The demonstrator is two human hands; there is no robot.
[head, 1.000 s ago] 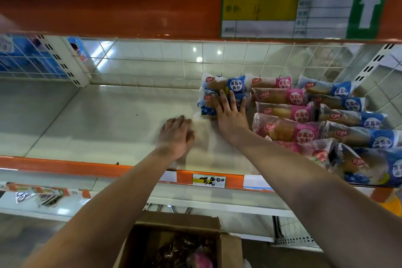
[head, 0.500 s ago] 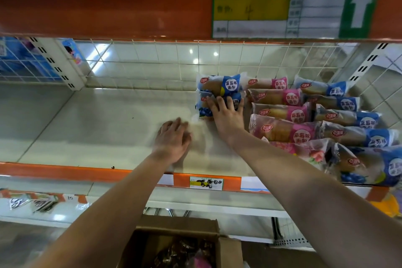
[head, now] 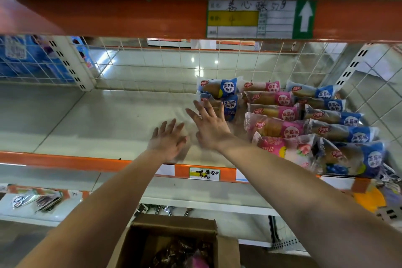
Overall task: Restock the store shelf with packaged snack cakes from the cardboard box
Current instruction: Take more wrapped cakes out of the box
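Both my hands are stretched over the pale shelf [head: 87, 128]. My left hand [head: 167, 139] hovers flat with its fingers straight, holding nothing. My right hand [head: 210, 125] has its fingers spread just in front of two stacked blue snack cakes [head: 218, 88]. To their right lie a row of pink-label cakes [head: 274, 113] and a row of blue-label cakes [head: 332, 115], running from the back wire grid to the shelf's front edge. The open cardboard box [head: 174, 241] sits below me, with dark and pink packets inside.
An orange shelf rail with a price tag [head: 204, 173] runs along the front edge. A wire grid [head: 195, 61] backs the shelf. Above is an orange beam with a sign [head: 261, 18]. Perforated uprights stand at left [head: 69, 65] and right. A lower shelf holds small packets [head: 37, 201].
My right hand has drawn back toward me off the blue cakes, fingers now spread. My left hand has uncurled and its fingers are straight. The view has tilted up slightly.
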